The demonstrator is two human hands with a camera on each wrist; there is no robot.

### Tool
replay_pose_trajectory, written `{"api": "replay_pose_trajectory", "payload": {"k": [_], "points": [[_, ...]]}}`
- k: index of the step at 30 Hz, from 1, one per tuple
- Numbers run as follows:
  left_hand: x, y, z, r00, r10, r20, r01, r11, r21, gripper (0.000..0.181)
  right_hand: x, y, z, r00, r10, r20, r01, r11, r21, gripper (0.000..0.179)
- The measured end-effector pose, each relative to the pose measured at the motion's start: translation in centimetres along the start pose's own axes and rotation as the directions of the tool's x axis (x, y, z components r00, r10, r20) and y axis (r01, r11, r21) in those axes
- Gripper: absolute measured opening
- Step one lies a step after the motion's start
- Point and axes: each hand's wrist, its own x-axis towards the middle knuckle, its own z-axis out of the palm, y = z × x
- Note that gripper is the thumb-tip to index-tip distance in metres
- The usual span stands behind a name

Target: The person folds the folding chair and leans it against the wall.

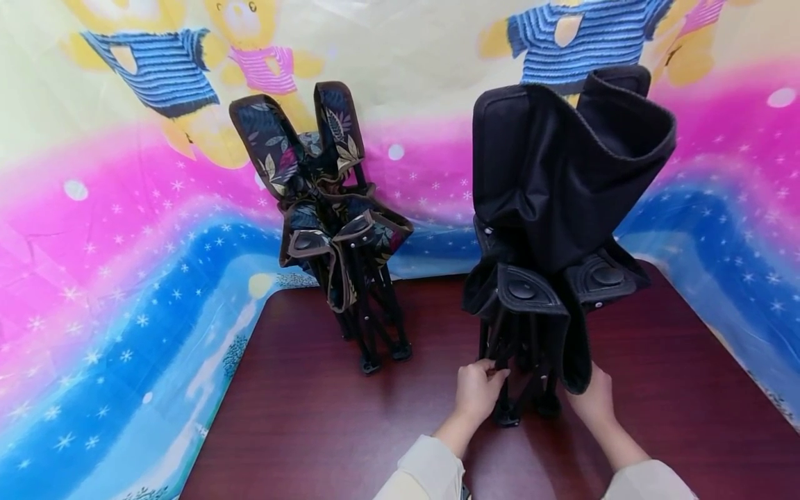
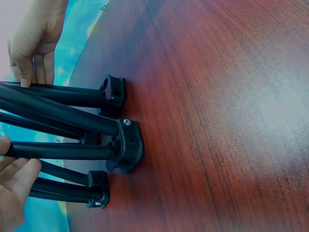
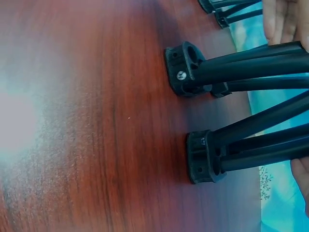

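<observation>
A black folding camp chair (image 1: pixel 562 187) stands collapsed and upright on the table, its seat fabric bunched above the legs. My left hand (image 1: pixel 478 392) pinches one of its black tube legs near the bottom; in the left wrist view, the left hand's (image 2: pixel 14 188) thumb and fingers lie on either side of a tube. On the other side, my right hand (image 1: pixel 594 399) is partly hidden by hanging fabric. The left wrist view shows that right hand (image 2: pixel 38 41) with fingertips on another leg tube. Plastic feet (image 3: pixel 205 157) rest on the wood.
A smaller floral-print folding chair (image 1: pixel 325 160) stands collapsed to the left, its feet on the table. The dark red wooden table (image 1: pixel 300 417) has rounded far corners. Behind it hangs a colourful backdrop (image 1: pixel 412 173) with bears and snowflakes.
</observation>
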Motion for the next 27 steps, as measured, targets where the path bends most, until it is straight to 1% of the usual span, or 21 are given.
{"api": "replay_pose_trajectory", "payload": {"k": [2, 5, 9, 12, 16, 20, 24, 27], "points": [[0.1, 0.1, -0.1, 1.000, 0.009, 0.015, -0.010, 0.999, 0.030, 0.008, 0.0, -0.1, 0.1, 1.000, -0.019, -0.015, 0.018, 1.000, -0.017, 0.007], [0.2, 0.3, -0.2, 0.999, 0.013, 0.043, -0.016, 0.998, 0.067, 0.008, 0.0, -0.2, 0.2, 1.000, -0.025, -0.018, 0.024, 0.999, -0.038, 0.010], [0.3, 0.3, -0.2, 0.998, -0.005, 0.062, 0.001, 0.997, 0.071, 0.007, 0.1, -0.4, 0.3, 1.000, -0.008, -0.013, 0.007, 0.998, -0.059, 0.010], [0.4, 0.3, -0.2, 0.998, -0.011, 0.062, 0.007, 0.998, 0.064, 0.006, 0.1, -0.4, 0.3, 1.000, 0.004, -0.009, -0.005, 0.997, -0.071, 0.009], [0.6, 0.2, -0.2, 0.998, -0.016, 0.057, 0.012, 0.997, 0.080, 0.007, 0.3, -0.4, 0.6, 1.000, 0.014, 0.005, -0.014, 0.996, -0.086, 0.008], [0.8, 0.1, -0.2, 0.998, -0.028, 0.064, 0.022, 0.996, 0.090, 0.007, 0.4, -0.5, 0.8, 0.998, 0.058, 0.026, -0.056, 0.995, -0.086, 0.007], [1.1, 0.0, -0.2, 0.998, -0.012, 0.059, 0.007, 0.996, 0.090, 0.007, 0.6, -0.5, 1.0, 0.998, 0.062, 0.024, -0.060, 0.994, -0.088, 0.004], [1.3, -0.2, -0.2, 0.999, 0.009, 0.046, -0.014, 0.996, 0.093, 0.008, 0.8, -0.4, 1.2, 0.999, 0.040, 0.013, -0.038, 0.995, -0.096, 0.009]]}}
